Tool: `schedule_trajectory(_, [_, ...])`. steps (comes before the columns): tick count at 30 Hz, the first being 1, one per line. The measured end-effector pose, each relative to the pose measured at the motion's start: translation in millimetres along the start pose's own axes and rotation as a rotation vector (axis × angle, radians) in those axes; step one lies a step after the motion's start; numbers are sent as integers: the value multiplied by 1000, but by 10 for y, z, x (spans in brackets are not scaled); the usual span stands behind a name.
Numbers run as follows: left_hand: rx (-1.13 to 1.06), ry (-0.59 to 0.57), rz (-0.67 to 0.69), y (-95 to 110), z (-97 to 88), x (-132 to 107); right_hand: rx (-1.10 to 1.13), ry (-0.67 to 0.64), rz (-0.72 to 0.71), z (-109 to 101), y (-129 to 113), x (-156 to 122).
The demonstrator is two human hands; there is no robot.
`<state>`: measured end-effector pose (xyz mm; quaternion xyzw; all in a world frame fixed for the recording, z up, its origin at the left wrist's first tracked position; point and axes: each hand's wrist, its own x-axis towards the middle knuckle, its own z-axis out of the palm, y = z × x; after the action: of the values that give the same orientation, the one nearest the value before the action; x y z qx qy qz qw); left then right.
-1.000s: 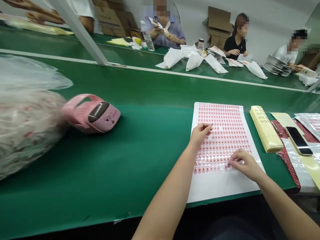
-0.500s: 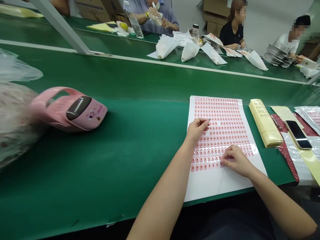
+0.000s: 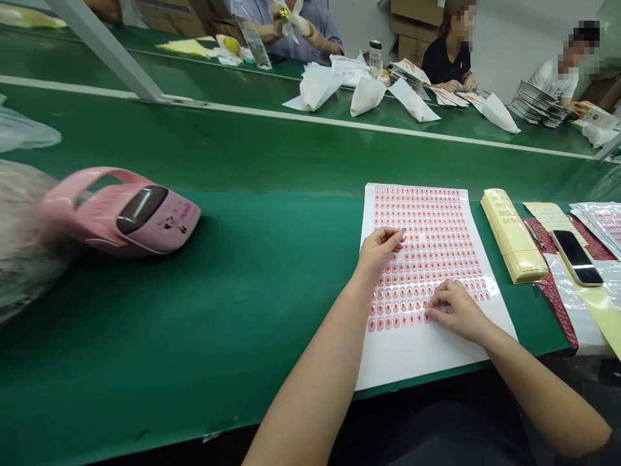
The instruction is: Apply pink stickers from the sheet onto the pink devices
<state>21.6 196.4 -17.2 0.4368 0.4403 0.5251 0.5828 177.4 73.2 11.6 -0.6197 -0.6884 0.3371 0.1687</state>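
Sheet of pink nail stickers (image 3: 427, 356) kept flat on green belt (image 3: 242, 323); right hand (image 3: 453, 310) shifted slightly left, curled, fingertips on lower rows, grip unclear; left hand (image 3: 380, 251) pinched closed above sheet, anything held too small to tell.

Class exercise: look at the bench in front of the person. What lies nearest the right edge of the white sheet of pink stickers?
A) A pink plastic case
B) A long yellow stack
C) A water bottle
B. The long yellow stack lies right beside the white sheet, with the phone further right.
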Motion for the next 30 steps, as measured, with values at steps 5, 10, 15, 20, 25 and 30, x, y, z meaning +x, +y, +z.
schedule_trajectory(5, [-2,-1,3,9,3,-11,-5,14,-10,7,4,0])
schedule_trajectory(10, [2,-1,-2,15,5,-11,-16,41,-15,27,11,-1])
schedule_trajectory(15, [1,1,-9,9,3,1,-34,78,-35,63,34,-5])
schedule_trajectory(20, [0,1,-10,8,7,0,-43,107,-70,90,74,-9])
schedule_trajectory(25, [-3,0,-8,13,7,-4,-28,122,-104,103,102,-10])
schedule_trajectory(30, [0,-3,-10,18,-2,-6,31,120,-139,102,107,-27])
